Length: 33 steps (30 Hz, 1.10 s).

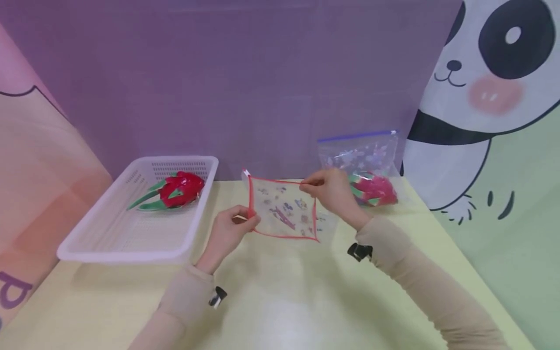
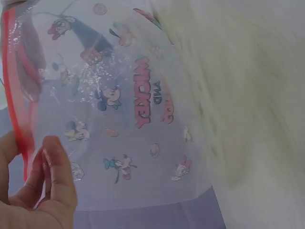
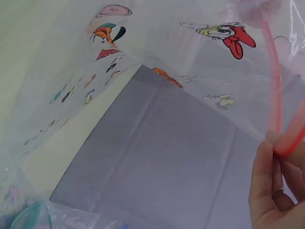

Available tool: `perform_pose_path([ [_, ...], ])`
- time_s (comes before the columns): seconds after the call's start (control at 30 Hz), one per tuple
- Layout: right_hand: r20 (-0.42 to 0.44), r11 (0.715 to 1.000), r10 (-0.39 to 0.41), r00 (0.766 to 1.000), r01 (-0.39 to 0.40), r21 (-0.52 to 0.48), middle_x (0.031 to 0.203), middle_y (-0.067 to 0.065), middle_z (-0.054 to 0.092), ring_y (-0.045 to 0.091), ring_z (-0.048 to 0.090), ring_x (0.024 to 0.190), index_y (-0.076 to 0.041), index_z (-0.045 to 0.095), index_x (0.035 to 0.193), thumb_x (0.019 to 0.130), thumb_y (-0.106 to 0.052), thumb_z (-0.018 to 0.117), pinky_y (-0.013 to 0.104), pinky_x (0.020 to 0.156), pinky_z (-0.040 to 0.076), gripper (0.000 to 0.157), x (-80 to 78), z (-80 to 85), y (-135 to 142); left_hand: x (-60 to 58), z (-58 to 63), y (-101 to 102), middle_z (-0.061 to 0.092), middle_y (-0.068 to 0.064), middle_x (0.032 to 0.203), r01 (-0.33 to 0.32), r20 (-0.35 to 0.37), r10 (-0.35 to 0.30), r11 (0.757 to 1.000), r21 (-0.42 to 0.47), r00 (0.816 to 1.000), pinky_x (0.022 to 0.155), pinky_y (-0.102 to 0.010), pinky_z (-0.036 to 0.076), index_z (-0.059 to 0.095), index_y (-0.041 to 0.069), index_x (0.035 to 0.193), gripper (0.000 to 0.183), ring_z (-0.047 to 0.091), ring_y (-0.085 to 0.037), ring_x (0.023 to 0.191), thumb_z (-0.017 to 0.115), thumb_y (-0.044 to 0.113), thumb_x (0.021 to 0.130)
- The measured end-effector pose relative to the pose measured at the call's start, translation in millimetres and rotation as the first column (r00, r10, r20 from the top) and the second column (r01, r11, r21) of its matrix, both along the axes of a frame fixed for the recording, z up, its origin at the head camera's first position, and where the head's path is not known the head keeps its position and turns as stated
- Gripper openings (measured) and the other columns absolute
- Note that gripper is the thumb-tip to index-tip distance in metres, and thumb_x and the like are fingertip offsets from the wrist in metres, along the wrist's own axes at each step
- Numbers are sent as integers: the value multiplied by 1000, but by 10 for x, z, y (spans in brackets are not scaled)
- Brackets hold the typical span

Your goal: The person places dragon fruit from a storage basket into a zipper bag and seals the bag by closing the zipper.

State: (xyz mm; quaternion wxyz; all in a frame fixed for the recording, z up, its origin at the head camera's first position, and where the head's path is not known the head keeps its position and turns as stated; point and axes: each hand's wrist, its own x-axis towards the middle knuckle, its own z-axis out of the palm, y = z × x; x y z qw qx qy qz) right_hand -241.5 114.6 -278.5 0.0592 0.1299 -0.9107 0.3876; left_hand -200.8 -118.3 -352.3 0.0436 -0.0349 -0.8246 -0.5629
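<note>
A clear zip bag [image 1: 282, 209] with a red zip edge and printed cartoon figures is held up over the table, its mouth spread into a four-sided shape facing me. My left hand [image 1: 234, 228] pinches the red edge at the left side. In the left wrist view, thumb and fingers meet on the red strip [image 2: 12, 95]. My right hand [image 1: 330, 192] pinches the red edge at the upper right corner. The right wrist view shows the strip [image 3: 272, 76] bending sharply at those fingertips. A white zip slider [image 1: 246, 172] sits at the bag's upper left corner.
Left of the bag stands a white plastic basket [image 1: 131, 238] holding a red and green toy [image 1: 181, 189]. Behind my right hand, a blue-zip clear bag [image 1: 358, 146] with a pink and green toy [image 1: 378, 189] inside leans near the purple wall [image 1: 245, 87]. The table [image 1: 280, 301] is pale yellow.
</note>
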Motion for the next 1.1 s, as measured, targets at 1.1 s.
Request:
perform_pose_path([
  [1.1, 34, 999, 40, 999, -39, -18, 86, 9, 70, 15, 61, 65, -9, 72, 92, 83, -19, 68, 26, 57, 51, 14, 22, -57, 90, 92, 537, -1611, 55, -23, 122, 72, -141, -318, 573, -816, 937, 92, -55, 42, 52, -2, 123, 53, 50, -41, 112, 71, 17, 78],
])
